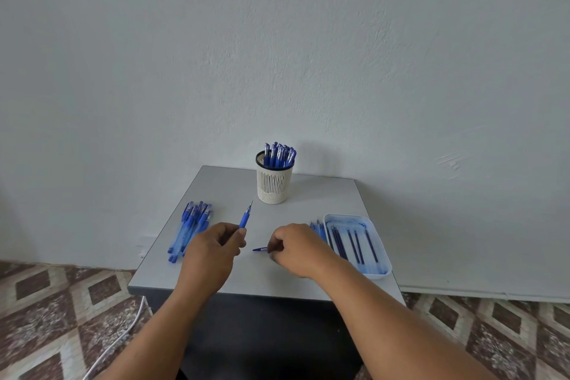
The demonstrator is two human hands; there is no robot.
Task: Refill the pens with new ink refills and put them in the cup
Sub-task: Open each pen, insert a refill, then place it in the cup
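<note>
Left hand (212,251): gripping a blue pen (245,216) by its barrel, tip pointing toward 1 o'clock.
Right hand (296,248): pinching a small blue piece (260,249), possibly the cap, its long axis running 3 to 9 o'clock, pointing at the left hand.
Gap: the two pieces are sitting near each other, not touching.
Cup (274,177): standing at 12 o'clock on the desk (324,194), holding pens.
Refills: lying in the tray (381,251) at 3 o'clock, nearer the right hand.
Pile of pens (189,230): waiting at 9 o'clock.

Grey table (324,194) against pale wall (277,40); patterned floor (46,302), white cable (123,333).
</note>
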